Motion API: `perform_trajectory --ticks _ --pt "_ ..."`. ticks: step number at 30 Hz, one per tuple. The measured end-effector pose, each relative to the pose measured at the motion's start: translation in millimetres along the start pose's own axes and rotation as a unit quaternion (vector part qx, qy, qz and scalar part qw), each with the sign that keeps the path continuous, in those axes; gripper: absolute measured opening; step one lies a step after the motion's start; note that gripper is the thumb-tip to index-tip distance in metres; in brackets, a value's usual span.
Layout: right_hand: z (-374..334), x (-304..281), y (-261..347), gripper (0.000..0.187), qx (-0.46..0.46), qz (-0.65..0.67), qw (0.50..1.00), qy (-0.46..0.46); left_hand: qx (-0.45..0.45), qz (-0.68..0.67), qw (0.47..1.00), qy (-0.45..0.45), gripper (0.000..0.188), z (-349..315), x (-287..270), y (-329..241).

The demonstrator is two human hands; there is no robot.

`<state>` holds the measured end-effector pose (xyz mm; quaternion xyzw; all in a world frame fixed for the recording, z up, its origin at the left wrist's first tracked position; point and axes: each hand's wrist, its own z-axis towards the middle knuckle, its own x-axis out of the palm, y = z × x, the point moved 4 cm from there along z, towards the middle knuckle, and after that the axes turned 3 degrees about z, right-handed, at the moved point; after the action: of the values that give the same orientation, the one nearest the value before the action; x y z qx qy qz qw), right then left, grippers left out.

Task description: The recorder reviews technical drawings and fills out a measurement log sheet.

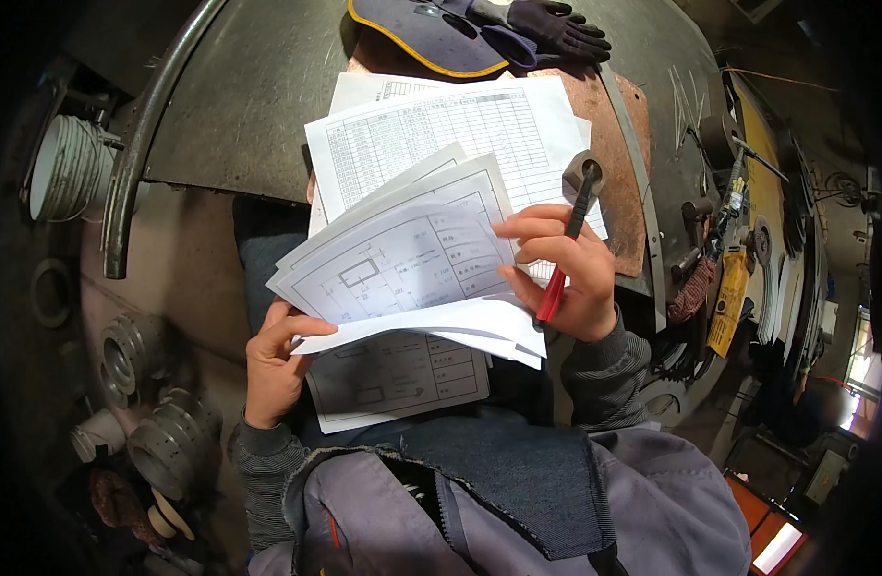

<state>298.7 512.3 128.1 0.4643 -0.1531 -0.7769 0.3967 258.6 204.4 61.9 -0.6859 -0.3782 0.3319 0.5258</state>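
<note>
My left hand (277,363) pinches the lower left corner of a bundle of paper sheets with printed line drawings (393,252), held up over my lap. Some of these sheets are folded back, and the lower ones (398,384) hang beneath in shadow. A red and black pen (562,266) rests between the fingers of my right hand (577,274), slanting across them. The fingertips of that hand are at the right edge of the raised sheets. Behind them, printed table sheets (441,125) lie on the workbench, with a metal hex nut (577,176) on their right side.
On the steel workbench (239,106) lie a copper-coloured plate (633,125), a metal strip (642,192), dark gloves (556,29) and a yellow-edged dark visor (422,38). A yellow power tool (729,302) is at right. Metal rings (172,446) and a cable reel (71,168) stand left.
</note>
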Motion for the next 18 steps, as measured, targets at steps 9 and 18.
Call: perform_trajectory --ticks 9,18 --pt "-12 9 -5 0.024 0.121 0.203 0.969 0.077 0.003 -0.022 1.000 -0.002 0.016 -3 -2 9" --pt "-19 7 5 0.015 0.209 0.422 0.873 0.127 0.022 -0.045 0.995 -0.082 0.063 1 3 2"
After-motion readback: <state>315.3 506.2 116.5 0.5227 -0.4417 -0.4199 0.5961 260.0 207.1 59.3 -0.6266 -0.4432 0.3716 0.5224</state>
